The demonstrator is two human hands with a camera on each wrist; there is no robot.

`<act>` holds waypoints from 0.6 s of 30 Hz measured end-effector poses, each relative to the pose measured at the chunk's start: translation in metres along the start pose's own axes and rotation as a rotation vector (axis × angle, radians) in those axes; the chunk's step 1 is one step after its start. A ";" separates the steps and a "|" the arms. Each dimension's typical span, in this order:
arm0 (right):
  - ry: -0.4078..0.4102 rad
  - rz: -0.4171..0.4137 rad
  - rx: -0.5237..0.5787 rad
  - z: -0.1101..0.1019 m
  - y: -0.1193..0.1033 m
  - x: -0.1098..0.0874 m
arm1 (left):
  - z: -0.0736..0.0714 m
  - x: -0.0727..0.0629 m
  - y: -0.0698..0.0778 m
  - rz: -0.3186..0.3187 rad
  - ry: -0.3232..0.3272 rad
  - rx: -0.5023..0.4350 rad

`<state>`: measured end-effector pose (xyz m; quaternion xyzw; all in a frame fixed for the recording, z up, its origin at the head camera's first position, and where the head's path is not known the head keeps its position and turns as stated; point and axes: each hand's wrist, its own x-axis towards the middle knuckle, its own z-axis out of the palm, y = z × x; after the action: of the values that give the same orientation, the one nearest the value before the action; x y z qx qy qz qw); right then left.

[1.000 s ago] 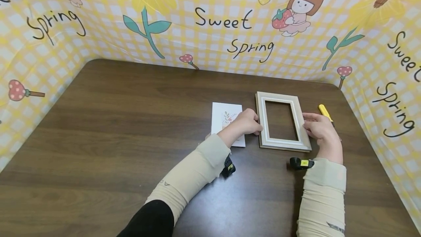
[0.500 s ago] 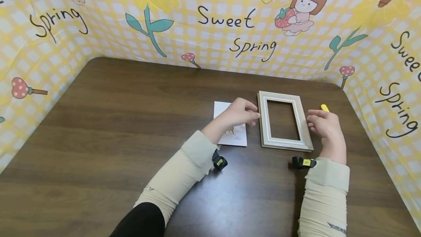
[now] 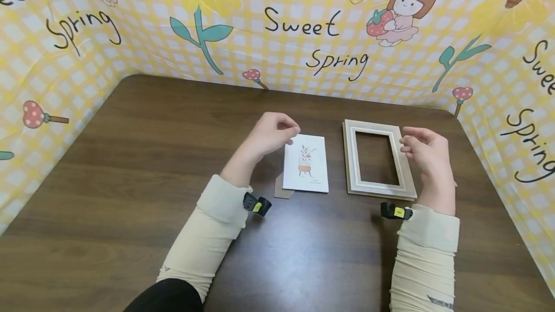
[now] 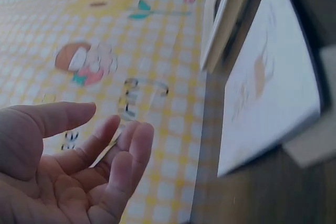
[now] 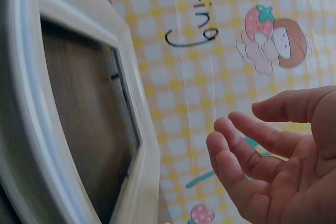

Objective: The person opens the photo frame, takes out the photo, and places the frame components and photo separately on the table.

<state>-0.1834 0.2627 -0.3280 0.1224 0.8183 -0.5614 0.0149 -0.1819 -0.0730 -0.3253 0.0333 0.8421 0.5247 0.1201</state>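
A pale picture frame [image 3: 351, 158] lies flat on the table, its opening showing bare wood. To its left is a white card [image 3: 315, 177] printed with a potted plant, resting partly over a brown board [image 3: 284, 190]. My left hand [image 3: 270, 134] hovers by the card's upper left corner, holding nothing; the left wrist view shows its fingers [image 4: 139, 145] loosely bent and apart from the thumb. My right hand [image 3: 429, 155] is raised beside the frame's right edge. In the right wrist view its relaxed fingers [image 5: 231, 171] hold nothing.
The brown wooden table [image 3: 130, 182] reaches out to both sides. A yellow checked cloth [image 3: 243, 52] with flower and girl prints stands as a wall behind it and along the sides. The yellow-handled tool is hidden behind my right hand.
Both hands have let go of the picture frame. My left hand has moved left, past the card, uncovering it and the brown board. The right hand has lifted slightly, now hiding the yellow handle.
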 end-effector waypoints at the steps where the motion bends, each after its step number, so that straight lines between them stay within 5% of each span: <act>1: -0.008 -0.008 -0.013 0.002 -0.002 0.000 | -0.004 -0.003 -0.002 -0.013 0.014 0.010; 8: -0.105 -0.053 0.011 0.018 -0.011 -0.005 | -0.015 -0.016 -0.017 -0.152 -0.001 0.065; 12: -0.161 -0.090 -0.067 0.034 -0.020 -0.008 | -0.014 -0.021 -0.025 -0.211 0.004 0.078; 18: -0.213 -0.099 -0.035 0.067 -0.033 -0.012 | -0.008 -0.023 -0.032 -0.265 0.042 0.094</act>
<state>-0.1866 0.1872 -0.3206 0.0214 0.8269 -0.5567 0.0762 -0.1589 -0.0984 -0.3471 -0.0837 0.8651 0.4648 0.1689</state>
